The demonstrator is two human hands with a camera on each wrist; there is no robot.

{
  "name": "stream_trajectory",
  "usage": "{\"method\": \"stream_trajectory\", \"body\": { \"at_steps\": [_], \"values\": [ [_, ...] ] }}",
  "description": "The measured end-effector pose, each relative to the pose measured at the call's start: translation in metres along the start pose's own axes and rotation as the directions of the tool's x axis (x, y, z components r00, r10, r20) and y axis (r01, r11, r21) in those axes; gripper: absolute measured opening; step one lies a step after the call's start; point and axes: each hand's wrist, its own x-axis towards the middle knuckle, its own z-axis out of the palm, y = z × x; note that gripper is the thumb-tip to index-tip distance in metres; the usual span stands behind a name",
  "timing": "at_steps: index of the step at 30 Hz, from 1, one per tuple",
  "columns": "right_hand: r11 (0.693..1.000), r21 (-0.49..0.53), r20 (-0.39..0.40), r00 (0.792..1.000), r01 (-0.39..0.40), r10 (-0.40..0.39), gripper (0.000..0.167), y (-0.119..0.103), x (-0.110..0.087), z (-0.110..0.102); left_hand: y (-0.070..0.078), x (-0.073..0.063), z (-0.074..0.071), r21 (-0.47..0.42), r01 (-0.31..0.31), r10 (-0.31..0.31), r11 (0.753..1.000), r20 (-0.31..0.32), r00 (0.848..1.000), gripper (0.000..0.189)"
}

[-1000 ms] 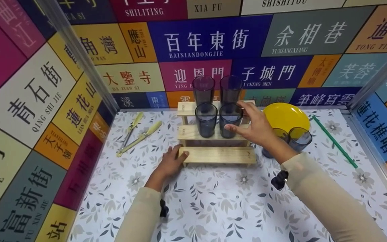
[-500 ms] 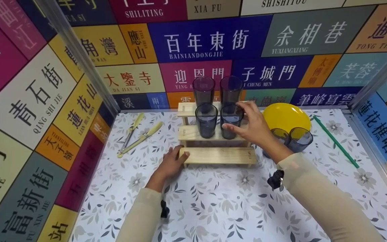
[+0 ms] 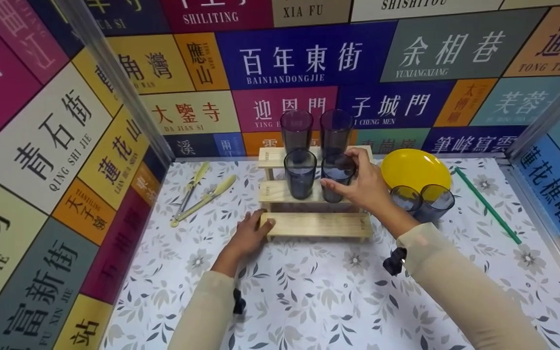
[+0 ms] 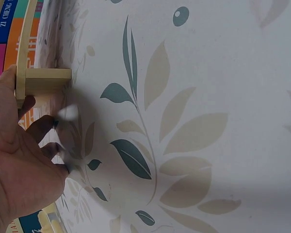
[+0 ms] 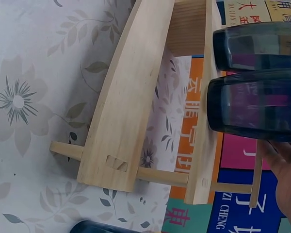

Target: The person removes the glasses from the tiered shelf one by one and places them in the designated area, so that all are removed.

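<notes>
A three-tier wooden stand point(image 3: 316, 225) stands at the middle of the table. My left hand point(image 3: 243, 238) holds the left end of its lowest step, thumb on top; in the left wrist view the fingers point(image 4: 46, 128) bend beneath the board. My right hand point(image 3: 370, 187) grips a dark tinted glass point(image 3: 336, 187) on the middle step, thumb in front and fingers at its right side. Beside it stands a second such glass point(image 3: 300, 177). Two purple-looking glasses stand on the top step, a left one point(image 3: 296, 129) and a right one point(image 3: 336, 129). In the right wrist view the gripped glass point(image 5: 254, 104) has its base against the step.
Right of the stand are a yellow plate point(image 3: 416, 167) and two more dark glasses, one point(image 3: 405, 198) next to the other point(image 3: 435, 201). A green stick point(image 3: 486, 204) lies farther right. Pale-yellow-handled tongs point(image 3: 207, 199) lie at left. Sign-patterned walls point(image 3: 304, 58) enclose the table.
The glass in my right hand has shifted slightly to the right on the middle step, and the right forearm has drawn a little left. My left hand stays at the lowest step.
</notes>
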Motion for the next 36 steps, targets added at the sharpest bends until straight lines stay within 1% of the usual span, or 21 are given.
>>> {"method": "stream_trajectory", "body": {
  "at_steps": [7, 13, 18, 25, 30, 36],
  "values": [
    [0.999, -0.046, 0.008, 1.000, -0.029, 0.029, 0.094, 0.000, -0.001, 0.000, -0.001, 0.002, 0.001, -0.001, 0.011, -0.011, 1.000, 0.009, 1.000, 0.069],
    [0.998, -0.055, -0.005, 1.000, -0.012, 0.012, 0.089, -0.002, -0.002, -0.001, -0.002, 0.002, 0.001, -0.029, -0.018, 0.019, 0.999, 0.013, 1.000, 0.072],
    [0.998, -0.059, -0.026, 1.000, 0.001, -0.003, 0.087, -0.004, -0.003, -0.001, -0.002, 0.001, 0.001, -0.039, -0.021, 0.021, 0.999, 0.018, 1.000, 0.074],
    [0.999, -0.044, -0.039, 0.999, 0.030, -0.032, 0.091, -0.004, -0.003, -0.003, 0.000, 0.003, 0.002, -0.014, 0.014, -0.013, 1.000, 0.015, 1.000, 0.070],
    [0.998, -0.016, -0.056, 0.996, 0.069, -0.069, 0.086, -0.004, -0.002, -0.009, 0.001, 0.003, 0.001, -0.009, 0.023, -0.023, 1.000, 0.011, 1.000, 0.072],
    [0.995, -0.024, -0.068, 0.993, 0.095, -0.097, 0.080, -0.008, -0.002, -0.019, -0.001, 0.003, 0.001, -0.011, 0.047, -0.047, 0.999, 0.018, 0.999, 0.074]
  ]
}}
